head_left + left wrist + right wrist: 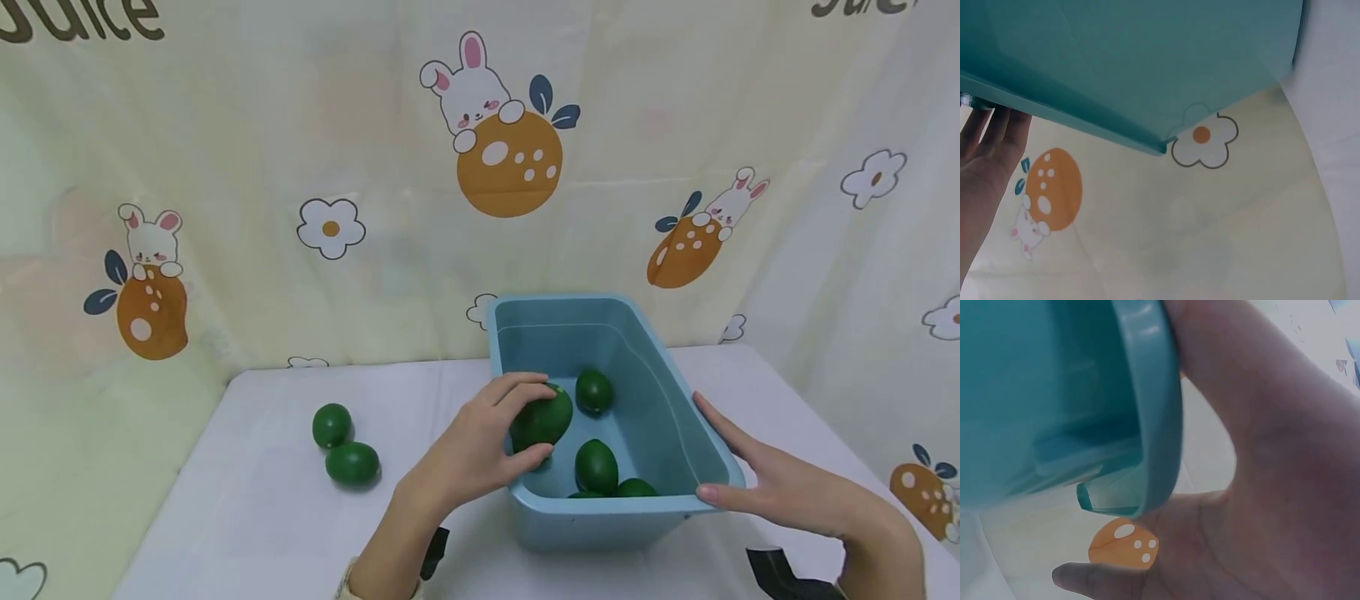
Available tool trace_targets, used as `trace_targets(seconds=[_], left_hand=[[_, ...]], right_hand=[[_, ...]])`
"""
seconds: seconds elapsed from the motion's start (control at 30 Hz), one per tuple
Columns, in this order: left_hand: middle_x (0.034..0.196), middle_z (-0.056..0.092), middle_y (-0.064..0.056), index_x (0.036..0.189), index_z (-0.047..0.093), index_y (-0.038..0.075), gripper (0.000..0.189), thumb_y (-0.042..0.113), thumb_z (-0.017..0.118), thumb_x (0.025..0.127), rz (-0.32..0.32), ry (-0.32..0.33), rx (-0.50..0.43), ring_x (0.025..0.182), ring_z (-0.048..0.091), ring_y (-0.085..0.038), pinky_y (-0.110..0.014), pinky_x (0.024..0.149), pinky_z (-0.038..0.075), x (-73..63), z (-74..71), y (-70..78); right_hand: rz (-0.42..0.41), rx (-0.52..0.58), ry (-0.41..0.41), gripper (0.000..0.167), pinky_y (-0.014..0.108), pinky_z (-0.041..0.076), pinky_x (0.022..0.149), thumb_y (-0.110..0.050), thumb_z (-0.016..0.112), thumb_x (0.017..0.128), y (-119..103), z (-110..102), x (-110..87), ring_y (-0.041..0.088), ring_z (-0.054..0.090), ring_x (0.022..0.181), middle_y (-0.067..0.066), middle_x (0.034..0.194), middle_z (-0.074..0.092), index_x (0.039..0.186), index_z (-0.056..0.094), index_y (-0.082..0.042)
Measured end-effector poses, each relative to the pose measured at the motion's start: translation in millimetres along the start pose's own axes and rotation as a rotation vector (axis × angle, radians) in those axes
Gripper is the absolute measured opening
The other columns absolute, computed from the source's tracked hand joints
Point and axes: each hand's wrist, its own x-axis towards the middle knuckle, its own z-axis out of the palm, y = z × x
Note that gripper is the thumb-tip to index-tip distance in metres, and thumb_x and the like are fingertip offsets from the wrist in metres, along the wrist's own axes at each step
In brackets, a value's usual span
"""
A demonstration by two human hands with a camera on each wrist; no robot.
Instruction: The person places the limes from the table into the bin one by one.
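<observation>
My left hand [483, 437] grips a lime [543, 415] from above, thumb at its near side and fingers over its top, inside the left side of a light blue plastic bin [611, 510]. On the bin's floor, one lime [594, 392] lies toward the back and another lime [597, 467] toward the front, with more partly hidden behind the front rim. My right hand [780, 479] holds the bin's right front corner, thumb on the front rim and fingers along the right side. In the left wrist view, the left fingers [1007, 134] reach past the bin's rim.
Two limes, one farther back [332, 426] and one nearer [352, 464], lie together on the white tabletop [247, 500] to the bin's left. Behind the table hangs a printed curtain [375, 125] with rabbits, fruit and flowers.
</observation>
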Motion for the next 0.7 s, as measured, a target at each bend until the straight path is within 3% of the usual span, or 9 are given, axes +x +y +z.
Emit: trace_targets(seconds=[0.23, 0.4, 0.47, 0.63, 0.7], left_hand=[[0.137, 0.047, 0.002, 0.128, 0.052, 0.021, 0.046, 0.026, 0.071, 0.085, 0.024, -0.069, 0.012, 0.125, 0.048, -0.013, -0.021, 0.098, 0.045, -3.3, 3.2, 1.4], [0.137, 0.047, 0.003, 0.129, 0.054, 0.023, 0.046, 0.028, 0.070, 0.086, 0.044, -0.080, 0.044, 0.124, 0.050, -0.013, -0.022, 0.098, 0.045, -7.8, 5.4, 3.0], [0.137, 0.047, 0.003, 0.129, 0.055, 0.023, 0.046, 0.027, 0.070, 0.086, 0.057, -0.077, 0.051, 0.123, 0.051, -0.013, -0.022, 0.097, 0.046, -7.6, 4.9, 3.0], [0.137, 0.047, 0.003, 0.129, 0.056, 0.022, 0.047, 0.026, 0.072, 0.085, 0.079, -0.061, 0.062, 0.121, 0.052, -0.012, -0.020, 0.095, 0.046, -4.7, 2.3, 1.8], [0.136, 0.047, 0.004, 0.129, 0.056, 0.022, 0.047, 0.025, 0.072, 0.085, 0.081, -0.057, 0.066, 0.120, 0.052, -0.012, -0.020, 0.095, 0.046, -3.9, 0.7, 1.5]], right_hand=[[0.023, -0.001, -0.040, 0.090, 0.051, 0.053, 0.074, -0.026, 0.056, 0.094, 7.3, 0.4, -3.4, 0.038, 0.045, 0.117, 0.029, 0.153, 0.010, 0.151, -0.012, -0.032], [0.004, -0.056, -0.040, 0.088, 0.032, 0.051, 0.075, -0.026, 0.057, 0.094, 11.9, 2.3, -5.5, 0.005, 0.044, 0.115, 0.022, 0.156, 0.012, 0.151, -0.011, -0.034], [-0.006, -0.049, -0.039, 0.089, 0.036, 0.052, 0.075, -0.025, 0.057, 0.094, 11.8, 2.1, -4.2, 0.010, 0.045, 0.118, 0.024, 0.155, 0.012, 0.151, -0.011, -0.031], [-0.023, 0.005, -0.039, 0.089, 0.055, 0.051, 0.075, -0.024, 0.056, 0.094, 6.8, -0.5, 0.2, 0.046, 0.041, 0.120, 0.028, 0.155, 0.006, 0.152, -0.011, -0.030], [-0.023, 0.011, -0.037, 0.089, 0.055, 0.051, 0.076, -0.024, 0.057, 0.093, 4.2, -1.2, 1.7, 0.047, 0.040, 0.121, 0.026, 0.156, 0.007, 0.151, -0.010, -0.032]])
